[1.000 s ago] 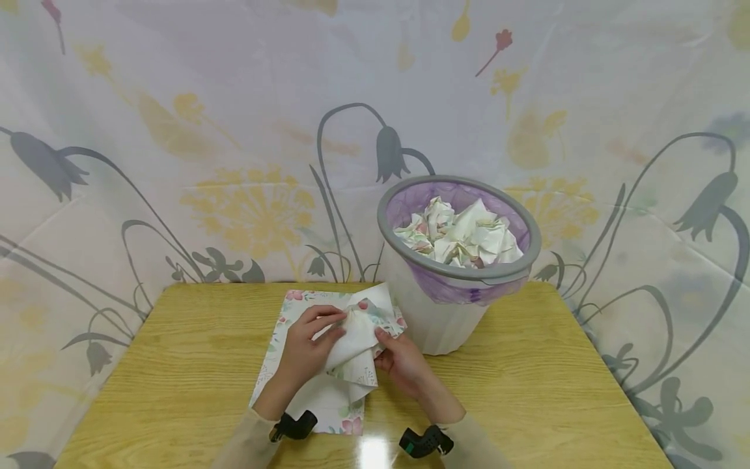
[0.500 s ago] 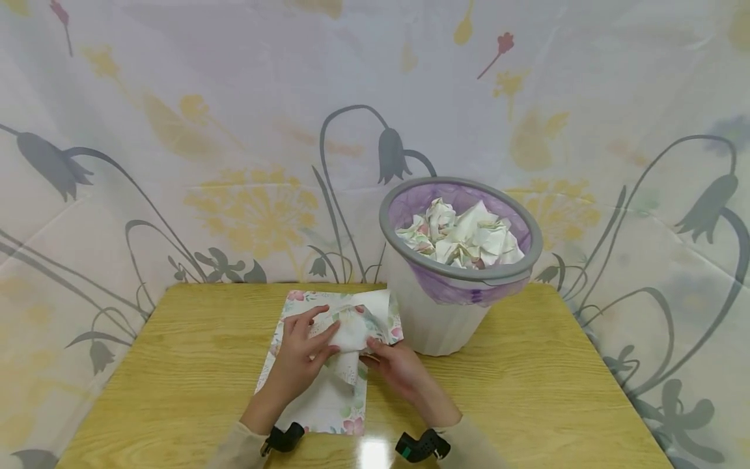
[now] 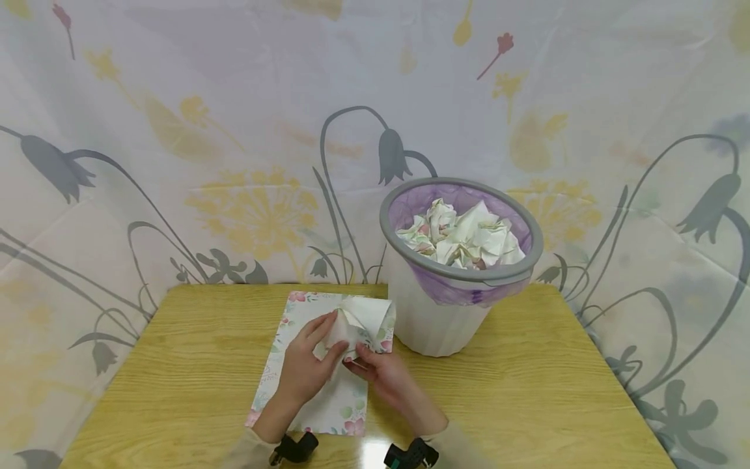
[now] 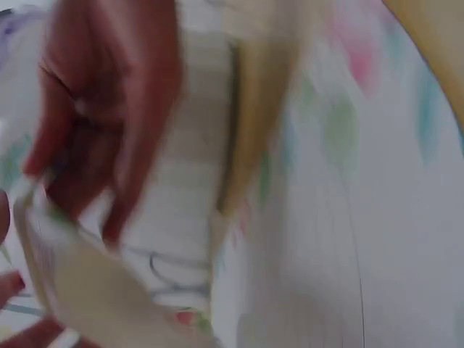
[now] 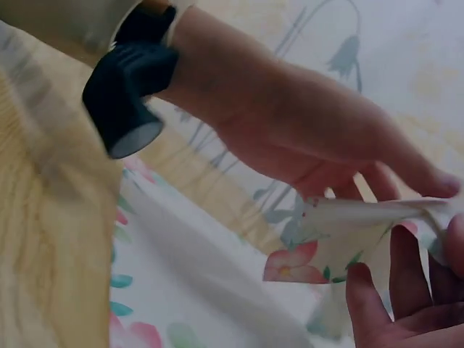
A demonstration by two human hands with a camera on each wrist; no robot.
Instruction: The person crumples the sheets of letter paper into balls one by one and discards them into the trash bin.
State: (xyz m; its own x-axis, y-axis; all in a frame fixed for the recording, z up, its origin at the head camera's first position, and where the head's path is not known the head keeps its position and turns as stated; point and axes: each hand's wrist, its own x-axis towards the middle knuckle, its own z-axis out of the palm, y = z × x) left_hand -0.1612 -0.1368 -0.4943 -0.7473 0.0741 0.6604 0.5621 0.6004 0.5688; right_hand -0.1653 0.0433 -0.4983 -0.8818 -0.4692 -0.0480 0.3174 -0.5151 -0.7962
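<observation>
Between both hands, a floral-printed sheet of paper (image 3: 369, 316) is partly crumpled and folded. My left hand (image 3: 307, 361) holds its left side with bent fingers and thumb. At the lower edge, my right hand (image 3: 387, 378) pinches it between thumb and fingers. A flat sheet of floral paper (image 3: 348, 391) lies beneath on the table; whether it is one sheet or a stack I cannot tell. In the right wrist view, the held paper (image 5: 297, 264) shows a pink flower on one corner. The left wrist view is blurred, with the folded paper (image 4: 109, 297) low in it.
A white bin (image 3: 439, 326) with a grey rim and purple liner stands right of the papers, near the table's back edge. Crumpled papers (image 3: 463, 234) fill it near the top. The wooden table (image 3: 527, 391) meets a flower-patterned curtain (image 3: 252, 130) behind.
The flap that hung toward the front has been gathered in, and the held paper is more bunched. My right hand has moved left, closer to my left hand. The bin stays put.
</observation>
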